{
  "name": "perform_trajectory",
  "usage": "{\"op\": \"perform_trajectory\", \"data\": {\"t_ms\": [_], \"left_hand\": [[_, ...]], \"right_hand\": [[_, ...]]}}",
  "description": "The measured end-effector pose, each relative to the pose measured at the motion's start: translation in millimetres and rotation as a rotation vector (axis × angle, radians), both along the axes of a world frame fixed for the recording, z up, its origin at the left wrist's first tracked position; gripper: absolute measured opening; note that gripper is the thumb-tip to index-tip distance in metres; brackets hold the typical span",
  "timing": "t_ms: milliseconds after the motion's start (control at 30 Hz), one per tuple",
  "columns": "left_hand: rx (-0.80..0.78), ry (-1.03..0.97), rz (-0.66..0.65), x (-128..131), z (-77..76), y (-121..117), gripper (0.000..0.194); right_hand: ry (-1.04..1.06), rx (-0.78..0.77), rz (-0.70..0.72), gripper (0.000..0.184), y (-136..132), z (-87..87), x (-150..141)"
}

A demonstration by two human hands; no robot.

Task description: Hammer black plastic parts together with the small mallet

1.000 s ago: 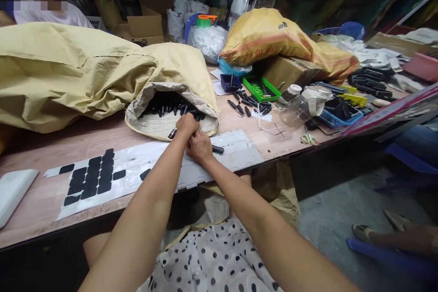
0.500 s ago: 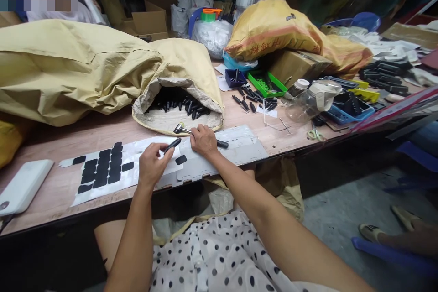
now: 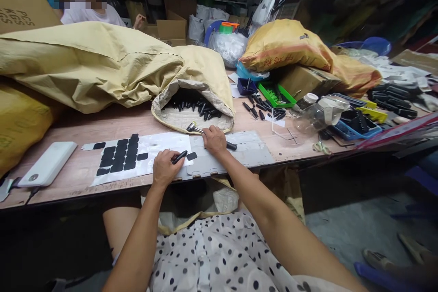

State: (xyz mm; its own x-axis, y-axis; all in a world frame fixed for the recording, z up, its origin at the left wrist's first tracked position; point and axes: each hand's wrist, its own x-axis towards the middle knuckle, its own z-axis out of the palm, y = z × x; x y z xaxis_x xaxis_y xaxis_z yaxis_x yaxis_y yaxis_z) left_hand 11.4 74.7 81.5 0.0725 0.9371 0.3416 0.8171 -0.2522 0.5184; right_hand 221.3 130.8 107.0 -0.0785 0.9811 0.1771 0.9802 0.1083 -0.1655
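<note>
My left hand is closed round a small black rod-shaped part near the table's front edge, beside a single black pad on a grey plate. My right hand is closed on a small hammer with a metal head and a black handle that sticks out to its right. Just behind both hands lies an open tan sack with several black parts inside its mouth. A white sheet carrying several black pads lies left of my left hand.
A white power bank lies at the table's left. A green tray, a clear jar, blue and yellow trays of black parts and yellow sacks crowd the right and back. Another person sits behind the big sack. Scissors lie near the front edge.
My left hand has come back out of the sack's mouth with a black part and moved toward the front edge. The view has shifted left. My right hand stays on the hammer.
</note>
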Motion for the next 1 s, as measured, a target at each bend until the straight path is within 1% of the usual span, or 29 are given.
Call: {"op": "perform_trajectory", "data": {"t_ms": [67,133,267,400,533,633,767,900,1000], "left_hand": [[0.002,-0.031,-0.016,-1.4,-2.2,-0.2,0.009],[-0.002,-0.061,-0.018,-2.4,-3.5,-0.8,0.01],[-0.018,-0.107,0.008,-1.4,-3.6,-1.4,0.009],[-0.041,-0.136,0.034,-0.3,-1.7,-2.3,0.007],[-0.06,-0.147,0.044,-0.2,2.9,-4.0,0.008],[-0.075,-0.142,0.046,-0.3,6.5,-4.7,0.014],[-0.076,-0.145,0.047,-0.4,7.4,-4.7,0.015],[-0.08,-0.176,0.047,-0.7,4.6,-4.7,0.004],[-0.077,-0.19,0.048,-0.8,2.6,-4.5,0.004]], "right_hand": [[0.045,-0.012,0.017,0.029,-2.9,2.6,1.9],[0.127,0.004,0.049,0.03,-12.0,4.0,2.8],[0.344,0.062,0.175,0.032,-46.5,1.7,-0.7],[0.443,0.044,0.301,0.035,-80.8,0.1,-7.1],[0.427,0.022,0.339,0.038,-99.8,4.7,-11.4],[0.336,0.031,0.339,0.04,-106.2,8.2,-14.0],[0.209,0.03,0.34,0.04,-107.3,9.9,-15.4],[0.203,0.062,0.292,0.04,-103.4,12.5,-12.9],[0.207,0.074,0.269,0.041,-101.8,13.4,-11.2]]}}
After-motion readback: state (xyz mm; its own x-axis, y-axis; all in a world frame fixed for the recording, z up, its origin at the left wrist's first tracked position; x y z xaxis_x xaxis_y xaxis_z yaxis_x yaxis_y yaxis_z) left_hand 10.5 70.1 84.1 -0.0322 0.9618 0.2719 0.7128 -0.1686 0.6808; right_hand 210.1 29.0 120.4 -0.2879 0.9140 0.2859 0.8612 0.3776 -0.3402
